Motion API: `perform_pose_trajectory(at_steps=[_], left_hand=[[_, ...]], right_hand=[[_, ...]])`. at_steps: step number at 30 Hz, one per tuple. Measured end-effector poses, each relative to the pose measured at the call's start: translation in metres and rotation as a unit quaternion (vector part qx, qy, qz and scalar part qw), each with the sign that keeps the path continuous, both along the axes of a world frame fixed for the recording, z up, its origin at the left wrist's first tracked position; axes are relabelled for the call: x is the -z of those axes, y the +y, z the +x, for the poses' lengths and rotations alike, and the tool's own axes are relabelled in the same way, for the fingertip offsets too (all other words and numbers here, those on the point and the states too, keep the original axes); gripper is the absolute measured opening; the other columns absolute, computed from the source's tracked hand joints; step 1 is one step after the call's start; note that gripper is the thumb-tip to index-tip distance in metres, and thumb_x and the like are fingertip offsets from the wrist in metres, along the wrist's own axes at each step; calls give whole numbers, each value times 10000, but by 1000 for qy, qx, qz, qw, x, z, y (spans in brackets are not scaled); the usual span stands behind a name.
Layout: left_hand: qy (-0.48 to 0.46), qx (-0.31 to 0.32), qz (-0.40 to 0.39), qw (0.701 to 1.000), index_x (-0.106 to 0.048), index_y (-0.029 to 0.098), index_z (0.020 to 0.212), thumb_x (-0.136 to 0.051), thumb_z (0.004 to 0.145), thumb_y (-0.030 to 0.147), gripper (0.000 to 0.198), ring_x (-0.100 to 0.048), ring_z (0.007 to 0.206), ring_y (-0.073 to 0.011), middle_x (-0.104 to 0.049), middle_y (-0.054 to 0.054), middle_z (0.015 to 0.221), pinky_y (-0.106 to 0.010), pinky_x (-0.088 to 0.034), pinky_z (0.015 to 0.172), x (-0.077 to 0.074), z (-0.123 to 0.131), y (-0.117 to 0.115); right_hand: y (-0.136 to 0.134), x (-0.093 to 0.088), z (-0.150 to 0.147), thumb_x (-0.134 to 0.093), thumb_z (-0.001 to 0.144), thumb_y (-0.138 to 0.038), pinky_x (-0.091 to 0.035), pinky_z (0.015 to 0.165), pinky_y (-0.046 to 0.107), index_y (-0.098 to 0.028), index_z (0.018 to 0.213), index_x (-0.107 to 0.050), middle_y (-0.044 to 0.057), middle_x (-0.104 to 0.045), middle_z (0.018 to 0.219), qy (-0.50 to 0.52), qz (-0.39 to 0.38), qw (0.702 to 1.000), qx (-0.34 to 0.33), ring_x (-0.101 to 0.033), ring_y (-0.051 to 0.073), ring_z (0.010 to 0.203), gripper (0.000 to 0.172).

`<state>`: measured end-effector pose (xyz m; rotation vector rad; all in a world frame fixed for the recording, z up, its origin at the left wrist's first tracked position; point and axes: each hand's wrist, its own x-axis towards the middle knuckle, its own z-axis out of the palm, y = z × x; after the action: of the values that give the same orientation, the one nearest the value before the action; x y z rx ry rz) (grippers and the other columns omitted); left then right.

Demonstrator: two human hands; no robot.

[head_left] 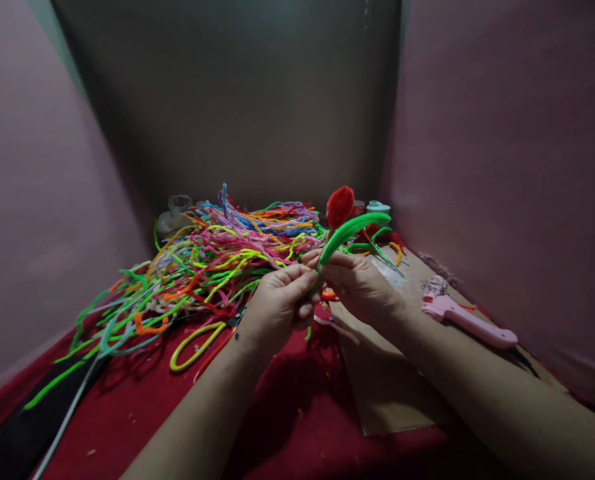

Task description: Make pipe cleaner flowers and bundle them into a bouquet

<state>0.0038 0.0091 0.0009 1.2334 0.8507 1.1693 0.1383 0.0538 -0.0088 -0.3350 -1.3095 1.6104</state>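
My left hand (277, 303) and my right hand (360, 283) meet over a red cloth (142, 413). Both pinch the lower end of a bright green folded pipe cleaner (352, 230), which rises up and to the right from my fingers. Both hands' fingers are closed around it. Just behind it stands a fuzzy red pipe-cleaner shape (340, 205).
A big heap of pipe cleaners in many colours (212, 260) spreads across the left and middle. A yellow loop (195, 343) lies in front of the heap. A brown cardboard sheet (387, 387) lies under my right arm. A pink glue gun (465, 320) rests at right. Pink walls close in both sides.
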Motion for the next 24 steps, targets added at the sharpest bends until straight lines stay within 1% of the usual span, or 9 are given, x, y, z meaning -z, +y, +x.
perform_pose_trajectory(at_steps=[2, 4, 6, 8, 10, 12, 16, 20, 24], left_hand=[[93, -122, 98, 983, -552, 171, 738, -570, 790, 354, 190, -405, 430, -67, -525, 23, 599, -194, -320, 415, 2, 5, -3], [194, -226, 213, 931, -583, 183, 764, -605, 764, 308, 127, -484, 536, -98, -568, 8, 655, -214, -384, 532, 6, 9, -5], [266, -275, 290, 877, -594, 193, 761, -609, 761, 263, 71, -495, 590, -109, -563, 10, 660, -219, -384, 609, 9, 10, -6], [299, -278, 308, 860, -584, 192, 731, -564, 795, 248, 87, -470, 575, -105, -533, 16, 632, -217, -369, 606, 11, 9, -6], [283, -265, 289, 875, -569, 190, 726, -529, 818, 250, 117, -449, 577, -100, -519, 17, 644, -211, -360, 585, 11, 7, -5], [239, -243, 248, 907, -559, 187, 720, -526, 819, 264, 130, -423, 576, -96, -501, 20, 651, -204, -348, 554, 10, 6, -4], [135, -188, 157, 960, -531, 177, 676, -550, 798, 269, 153, -318, 479, -65, -412, 49, 563, -191, -282, 456, 4, 6, -4], [99, -184, 135, 968, -523, 171, 675, -560, 791, 256, 149, -283, 449, -49, -390, 61, 539, -182, -242, 423, 3, 6, -5], [105, -205, 134, 964, -539, 165, 694, -568, 788, 253, 131, -288, 460, -44, -402, 58, 559, -174, -233, 417, 5, 8, -6]], right_hand=[[1, 3, -3, -729, 637, -287, -419, 655, 291, -212, 704, -701, -11, -621, 679, 8, -4, 1000, 29, -531, 139, 662, 105], [0, 6, -6, -725, 641, -268, -403, 645, 284, -206, 647, -679, -23, -598, 643, 19, -8, 998, 60, -499, 125, 630, 77], [-1, 8, -8, -723, 642, -234, -397, 654, 280, -204, 624, -671, -28, -596, 645, 30, -11, 996, 78, -488, 118, 631, 63], [-1, 9, -9, -727, 640, -202, -400, 674, 279, -206, 630, -680, -28, -600, 657, 33, -11, 996, 82, -490, 114, 640, 48], [-1, 9, -9, -736, 636, -192, -408, 702, 282, -211, 643, -695, -28, -602, 661, 31, -8, 996, 79, -499, 113, 655, 46], [1, 8, -6, -748, 632, -201, -416, 740, 294, -220, 672, -711, -25, -609, 680, 27, 4, 997, 74, -516, 118, 687, 57], [5, 2, 4, -748, 653, -251, -421, 802, 322, -229, 755, -734, -4, -629, 766, -30, 71, 995, 59, -544, 136, 766, 105], [5, -7, 12, -758, 641, -290, -431, 808, 328, -224, 819, -734, 16, -618, 840, -96, 123, 986, 56, -539, 158, 840, 191], [1, -11, 13, -764, 627, -323, -432, 801, 332, -209, 790, -736, 26, -604, 818, -136, 165, 968, 133, -532, 172, 841, 200]])
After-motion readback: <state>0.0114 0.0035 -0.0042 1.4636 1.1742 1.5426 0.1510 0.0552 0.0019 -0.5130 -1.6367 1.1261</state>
